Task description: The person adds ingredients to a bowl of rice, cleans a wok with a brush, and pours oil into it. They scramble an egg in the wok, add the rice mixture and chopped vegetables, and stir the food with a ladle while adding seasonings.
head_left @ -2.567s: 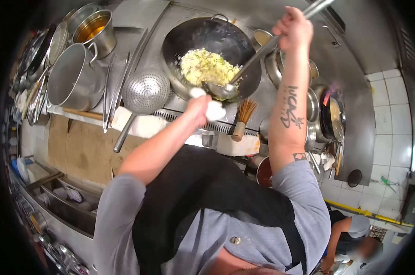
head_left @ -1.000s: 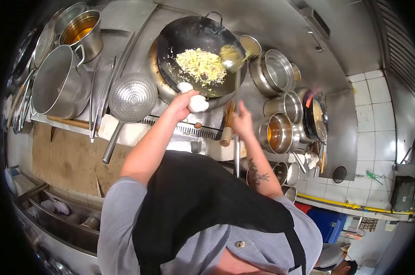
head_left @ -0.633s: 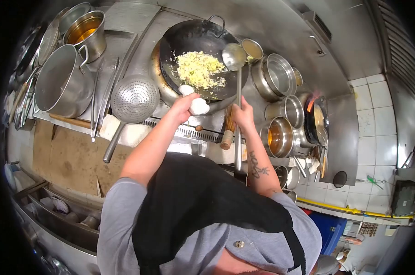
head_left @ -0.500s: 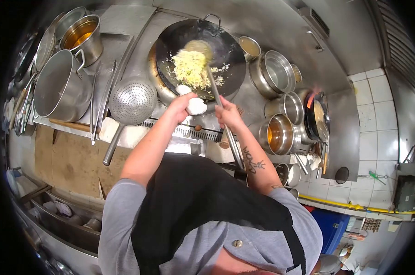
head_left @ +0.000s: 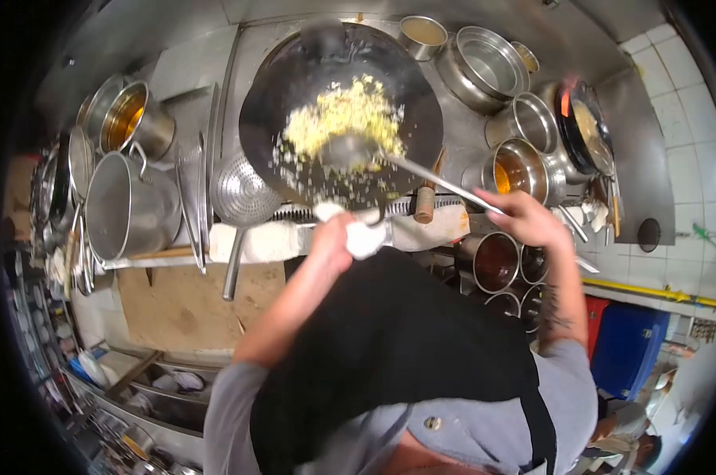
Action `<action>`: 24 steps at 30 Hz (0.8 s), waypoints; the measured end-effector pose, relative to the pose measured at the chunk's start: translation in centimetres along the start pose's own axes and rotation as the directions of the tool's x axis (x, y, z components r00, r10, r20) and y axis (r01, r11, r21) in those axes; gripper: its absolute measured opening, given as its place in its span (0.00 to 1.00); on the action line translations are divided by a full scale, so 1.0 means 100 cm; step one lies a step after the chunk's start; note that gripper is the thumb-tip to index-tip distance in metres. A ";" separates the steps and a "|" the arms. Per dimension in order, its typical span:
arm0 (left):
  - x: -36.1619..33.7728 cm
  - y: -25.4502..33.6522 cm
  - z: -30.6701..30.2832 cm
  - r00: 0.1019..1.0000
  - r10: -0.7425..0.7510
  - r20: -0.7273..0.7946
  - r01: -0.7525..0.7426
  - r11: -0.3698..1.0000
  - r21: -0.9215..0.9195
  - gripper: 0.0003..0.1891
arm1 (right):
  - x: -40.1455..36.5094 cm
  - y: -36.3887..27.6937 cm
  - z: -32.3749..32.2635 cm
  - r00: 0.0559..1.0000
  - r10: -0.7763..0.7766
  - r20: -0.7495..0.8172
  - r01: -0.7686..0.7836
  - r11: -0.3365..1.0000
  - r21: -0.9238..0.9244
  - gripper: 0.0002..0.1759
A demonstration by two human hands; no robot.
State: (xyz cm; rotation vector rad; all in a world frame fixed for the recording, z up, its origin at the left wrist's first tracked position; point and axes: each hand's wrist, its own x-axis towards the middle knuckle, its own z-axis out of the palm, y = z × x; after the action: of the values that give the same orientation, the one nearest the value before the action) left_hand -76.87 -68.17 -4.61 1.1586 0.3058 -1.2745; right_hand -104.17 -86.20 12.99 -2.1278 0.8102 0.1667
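Wok (head_left: 263, 134) on the burner, fried rice (head_left: 346, 115) heaped mid-pan, loose grains near the front rim; they're blurred, possibly airborne. Left hand (head_left: 332, 241) clamped on the near handle through a white cloth (head_left: 364, 236). Right hand (head_left: 526, 222) closed round the ladle (head_left: 421, 176), bowl in the rice. Risks: cloth slips and the wok drops; a hard toss throws rice over the rim; ladle handle passes close to the oil pot (head_left: 545, 176).

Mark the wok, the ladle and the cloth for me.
wok (head_left: 267, 111): head view, bare dark inner wall on its left side.
ladle (head_left: 441, 184): head view, middle of the handle.
cloth (head_left: 364, 236): head view, white bunch at the wok's near rim.
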 end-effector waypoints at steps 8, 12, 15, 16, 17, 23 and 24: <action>0.067 0.057 0.037 0.967 -0.080 0.241 0.046 0.988 0.145 0.18 | 0.115 0.011 0.067 0.958 0.115 -0.262 -0.180 0.954 -0.241 0.27; 0.011 -0.005 -0.012 0.977 0.003 0.211 0.003 1.000 -0.030 0.14 | 0.116 0.034 0.149 0.794 -0.009 -0.607 0.052 0.997 0.054 0.26; 0.006 0.007 -0.008 0.996 -0.054 0.072 0.051 0.998 0.048 0.11 | 0.093 0.031 0.176 0.813 0.169 -0.557 0.023 0.947 0.322 0.23; 0.025 0.019 -0.006 0.986 -0.088 0.140 0.091 0.996 -0.014 0.09 | 0.094 0.031 0.181 0.804 0.117 -0.583 0.148 0.910 0.387 0.22; 0.036 0.038 0.005 0.985 -0.099 0.141 0.100 0.995 0.001 0.09 | 0.096 0.024 0.180 0.794 0.129 -0.594 0.167 0.894 0.416 0.22; 0.141 0.070 0.027 0.943 -0.092 0.319 0.068 0.994 0.085 0.15 | 0.098 -0.016 0.174 0.751 0.225 -0.621 0.188 0.828 0.528 0.21; 0.142 0.071 0.025 0.935 -0.110 0.337 0.098 0.994 0.053 0.16 | 0.097 -0.020 0.172 0.759 0.228 -0.610 0.173 0.832 0.527 0.21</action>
State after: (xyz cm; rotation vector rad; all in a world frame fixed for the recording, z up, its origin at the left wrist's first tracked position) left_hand -67.04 -79.45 -10.44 0.9391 0.0890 -1.5520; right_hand -92.70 -77.23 -0.44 -1.5787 1.1214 -0.7760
